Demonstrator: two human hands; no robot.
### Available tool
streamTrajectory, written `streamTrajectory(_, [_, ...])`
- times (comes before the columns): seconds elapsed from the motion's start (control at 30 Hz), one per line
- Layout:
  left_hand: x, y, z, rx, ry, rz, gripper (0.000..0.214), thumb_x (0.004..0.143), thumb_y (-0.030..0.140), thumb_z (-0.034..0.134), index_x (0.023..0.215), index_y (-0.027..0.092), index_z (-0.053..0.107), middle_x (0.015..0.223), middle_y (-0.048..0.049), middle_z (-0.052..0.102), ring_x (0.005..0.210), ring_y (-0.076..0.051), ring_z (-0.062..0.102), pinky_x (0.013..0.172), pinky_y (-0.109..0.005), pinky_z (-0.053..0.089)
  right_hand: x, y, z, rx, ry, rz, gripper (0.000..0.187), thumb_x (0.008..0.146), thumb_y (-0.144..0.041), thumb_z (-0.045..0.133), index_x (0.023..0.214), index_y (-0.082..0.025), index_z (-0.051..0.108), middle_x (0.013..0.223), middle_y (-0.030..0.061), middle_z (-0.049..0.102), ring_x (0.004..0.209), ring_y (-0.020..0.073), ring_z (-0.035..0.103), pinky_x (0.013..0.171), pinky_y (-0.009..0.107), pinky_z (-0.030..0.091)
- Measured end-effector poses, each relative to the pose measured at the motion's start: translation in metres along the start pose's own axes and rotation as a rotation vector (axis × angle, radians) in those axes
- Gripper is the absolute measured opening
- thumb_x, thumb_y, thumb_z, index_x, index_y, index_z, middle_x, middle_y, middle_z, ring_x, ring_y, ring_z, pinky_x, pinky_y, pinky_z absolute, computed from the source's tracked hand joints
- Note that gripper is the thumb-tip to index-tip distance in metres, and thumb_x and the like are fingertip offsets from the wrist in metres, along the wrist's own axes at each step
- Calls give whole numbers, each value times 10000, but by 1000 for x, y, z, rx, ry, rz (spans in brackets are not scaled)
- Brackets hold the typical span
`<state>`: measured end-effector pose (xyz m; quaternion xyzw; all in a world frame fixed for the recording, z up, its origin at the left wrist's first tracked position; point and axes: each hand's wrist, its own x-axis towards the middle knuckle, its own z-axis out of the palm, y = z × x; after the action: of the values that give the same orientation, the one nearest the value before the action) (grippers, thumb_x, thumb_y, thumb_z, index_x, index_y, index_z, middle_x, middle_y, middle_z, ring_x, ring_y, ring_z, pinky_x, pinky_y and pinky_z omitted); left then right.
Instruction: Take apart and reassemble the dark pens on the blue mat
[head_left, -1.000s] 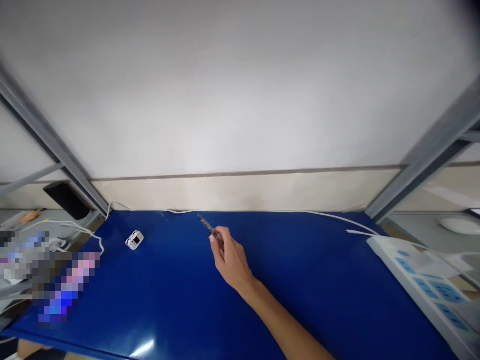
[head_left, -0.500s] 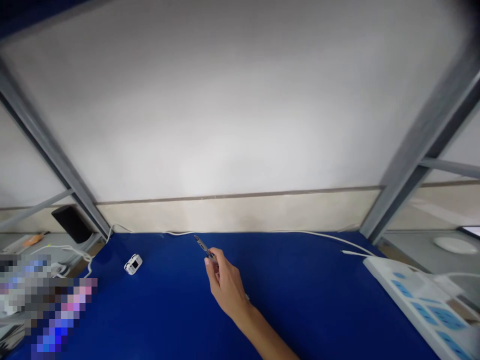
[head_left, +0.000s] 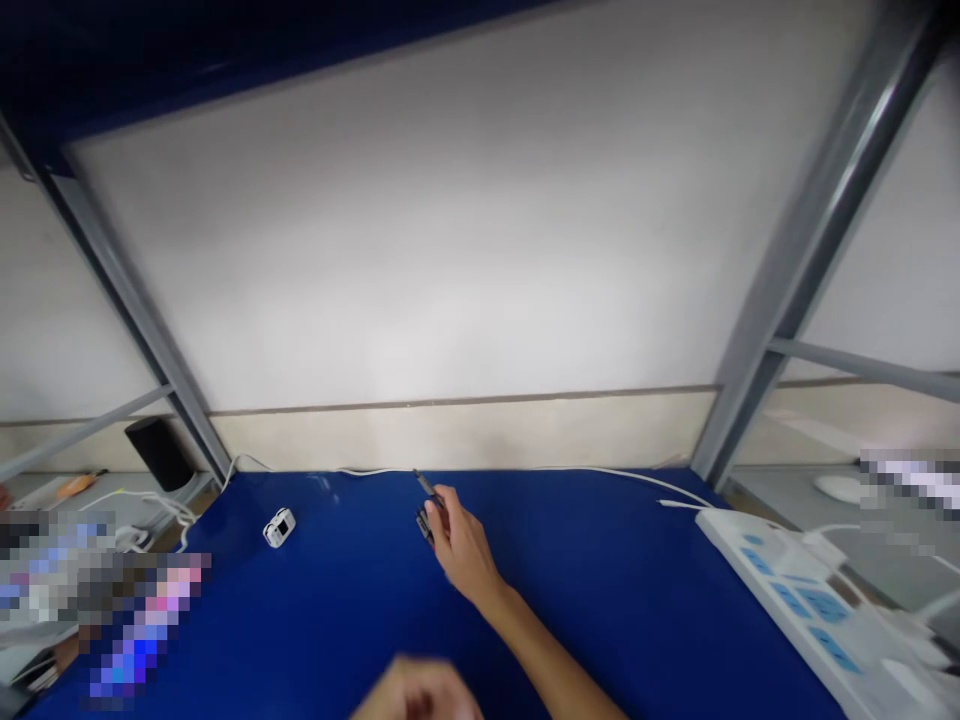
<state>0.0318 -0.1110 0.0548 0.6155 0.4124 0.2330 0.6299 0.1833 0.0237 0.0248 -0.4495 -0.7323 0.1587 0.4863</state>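
Note:
Over the back middle of the blue table, my right hand (head_left: 469,550) is closed around a slim dark grey tool (head_left: 430,487). A thin part of it points up and away toward the wall, and a second dark part shows below beside the thumb; its exact kind is hard to make out. My left hand (head_left: 420,690) is at the bottom edge, blurred and partly cut off. Its fingers look curled, but whether they hold anything is hidden. To the left on the table sits a small white device (head_left: 279,527) with a black square on it.
A white power strip (head_left: 795,600) with blue sockets lies along the right edge, a white cable (head_left: 637,475) running behind it. Grey metal posts (head_left: 810,240) rise on both sides. A black cylinder (head_left: 160,453) and a pixelated screen (head_left: 150,630) are at the left.
My left hand has come into view at the bottom. The tool in my right hand now shows a second part below the first. The view has shifted and tilted slightly.

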Motion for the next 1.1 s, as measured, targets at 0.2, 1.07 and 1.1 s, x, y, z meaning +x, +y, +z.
streamTrajectory(0.2, [10,11,-2,86,5,219,505,767,700,753,754,197,717,638,-37,641,558,-146,540,559,-272,407,-1,3,-11,-34,50,23,324,1081,-493,400,1082,-224,581,682,-16,635,602,193,652,577,251,427])
streamTrajectory(1.07, [139,1,-68,-525,596,524,362,752,460,872,879,161,712,910,-89,779,865,-222,728,825,-327,541,-3,10,-15,-190,-149,-81,374,1108,-435,369,1039,-212,661,821,57,750,717,209,724,629,256,420])
streamTrajectory(1.1, [139,-1,-69,-495,651,532,349,741,446,883,828,168,691,845,-59,761,820,-200,714,804,-309,534,-4,10,-13,-241,-156,-88,371,1104,-442,381,1021,-211,658,789,54,742,700,213,721,610,257,405])
